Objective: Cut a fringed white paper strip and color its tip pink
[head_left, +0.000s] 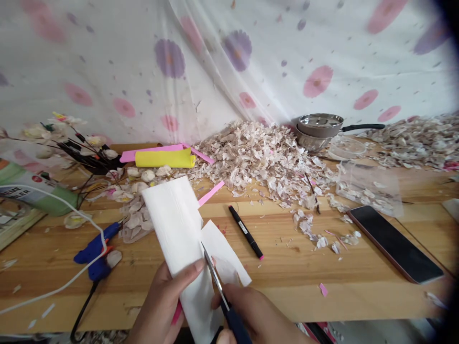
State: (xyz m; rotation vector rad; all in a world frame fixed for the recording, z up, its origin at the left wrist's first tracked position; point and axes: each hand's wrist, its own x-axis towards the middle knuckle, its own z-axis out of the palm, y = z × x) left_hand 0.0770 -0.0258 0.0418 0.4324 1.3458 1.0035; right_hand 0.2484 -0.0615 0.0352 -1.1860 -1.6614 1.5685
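My left hand (pixel 168 296) grips a folded length of white paper (pixel 175 220), thumb on top and fingers underneath. A bit of bright pink shows beneath that hand; I cannot make out what it is. My right hand (pixel 251 310) is closed round dark-handled scissors (pixel 236 325). Their blades sit at a cut in the paper, and a strip (pixel 224 248) on the right side of the cut leans away from the rest. Beyond the paper lies a black marker (pixel 245 232) with a pink end. A narrow pink strip (pixel 211 193) rests near the paper's upper edge.
A large heap of pale dried petals (pixel 258 153) lies along the back, near stacked metal pans (pixel 317 129). To the right is a phone (pixel 394 243). A blue glue gun (pixel 98 253) with its cord, a yellow roll (pixel 163 159) and a green bottle (pixel 43 188) stand on the left.
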